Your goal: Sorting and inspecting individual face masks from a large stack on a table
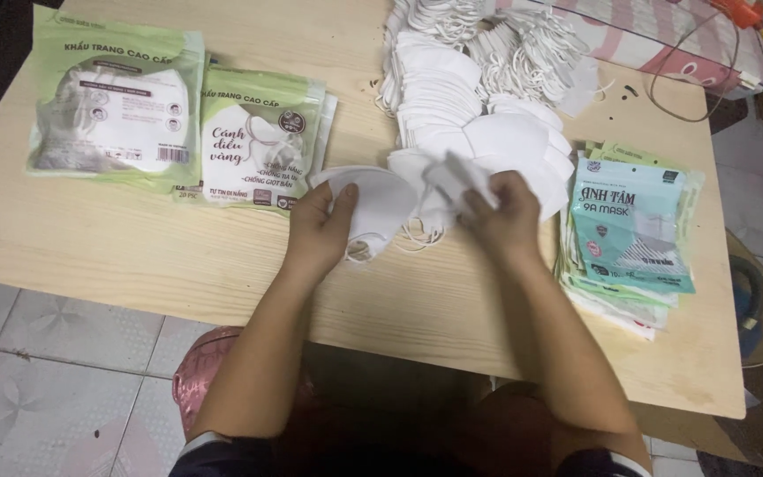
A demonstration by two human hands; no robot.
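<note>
Head view: at the middle of the frame the left hand (318, 231) holds a folded white face mask (373, 205), thumb on top and the other fingers hidden beneath, pinching its left edge just above the wooden table (134, 247). The right hand (507, 210), just right of centre, has its fingers curled and pinched on another white mask (457, 174) lifted from the fanned row of loose masks (487, 132) that runs to the upper middle. The masks look very light, soft and easily creased; their ear loops (412, 237) dangle and could snag, so an edge of the folded body seems the best place to grip. Green filled packets (117, 106) lie upper left; a stack of teal-green flat bags (633, 230) sits at right.
</note>
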